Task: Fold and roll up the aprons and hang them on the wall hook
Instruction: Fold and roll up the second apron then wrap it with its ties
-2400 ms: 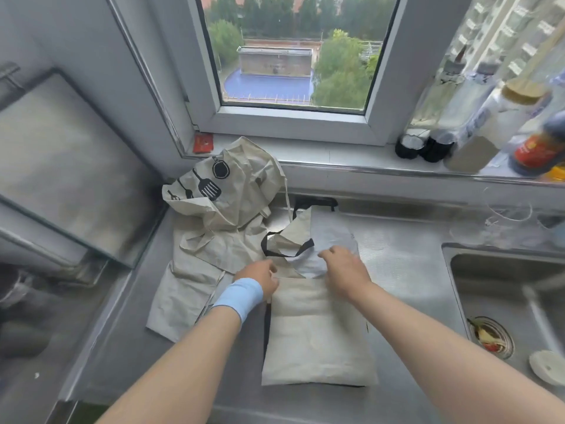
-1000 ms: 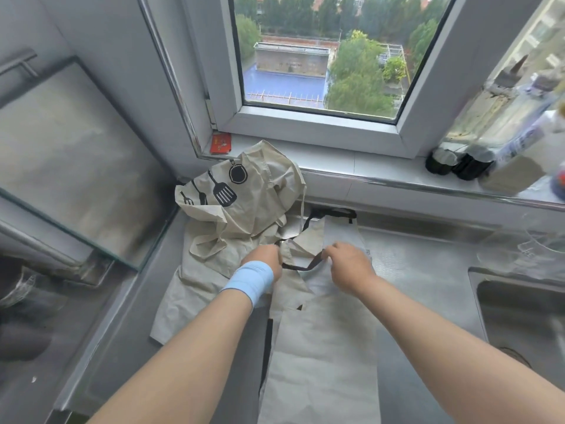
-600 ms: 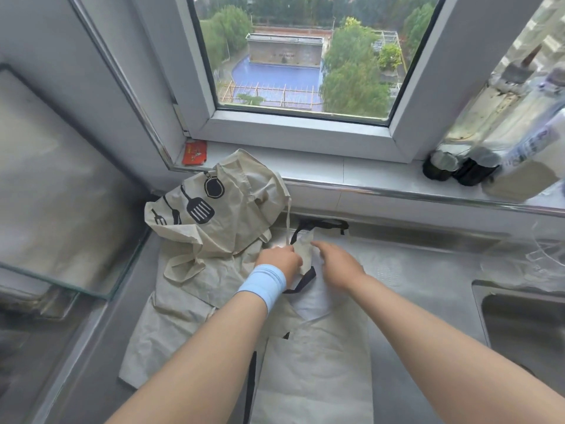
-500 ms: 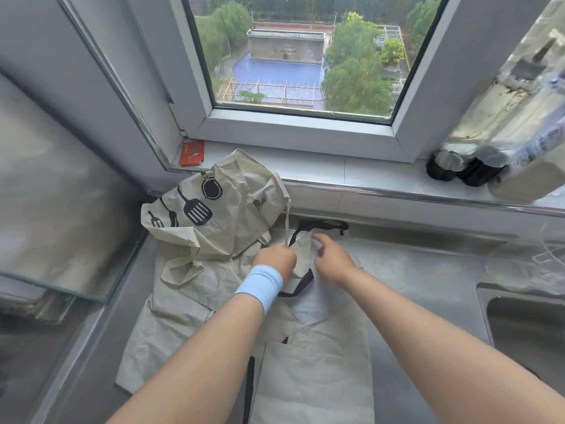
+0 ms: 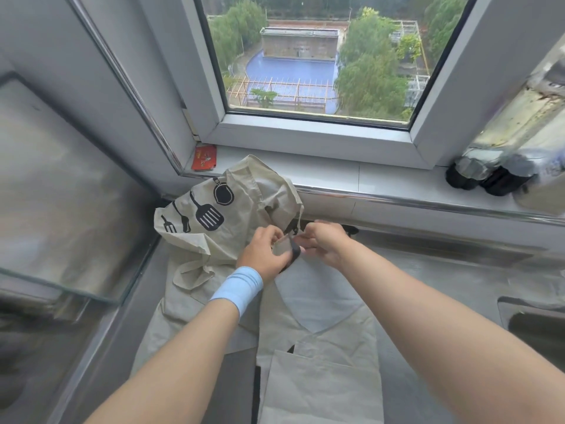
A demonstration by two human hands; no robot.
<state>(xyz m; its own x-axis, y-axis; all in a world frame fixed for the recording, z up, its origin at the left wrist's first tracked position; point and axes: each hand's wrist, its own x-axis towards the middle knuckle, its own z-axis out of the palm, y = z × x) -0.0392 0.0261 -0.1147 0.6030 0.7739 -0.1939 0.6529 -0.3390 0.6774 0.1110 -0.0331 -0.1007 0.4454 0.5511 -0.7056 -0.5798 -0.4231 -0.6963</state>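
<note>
A beige apron (image 5: pixel 324 371) lies partly folded on the steel counter in front of me, its top end lifted off the surface. My left hand (image 5: pixel 263 252), with a light blue wristband, pinches that top edge together with the apron's black strap (image 5: pixel 295 250). My right hand (image 5: pixel 324 241) pinches the same edge from the right, close to the left hand. A second beige apron (image 5: pixel 214 215) printed with black kitchen utensils sits crumpled against the windowsill at the back left. No wall hook is in view.
A glass stove cover (image 5: pixel 61 209) stands tilted at the left. Bottles (image 5: pixel 501 166) and a small red card (image 5: pixel 204 157) rest on the windowsill (image 5: pixel 382 179). The sink's corner (image 5: pixel 532 319) shows at the right edge.
Both hands moved from the folded part up to the apron's top, closed in on each other and lifted the top edge and black strap off the counter. The view tilted upward.
</note>
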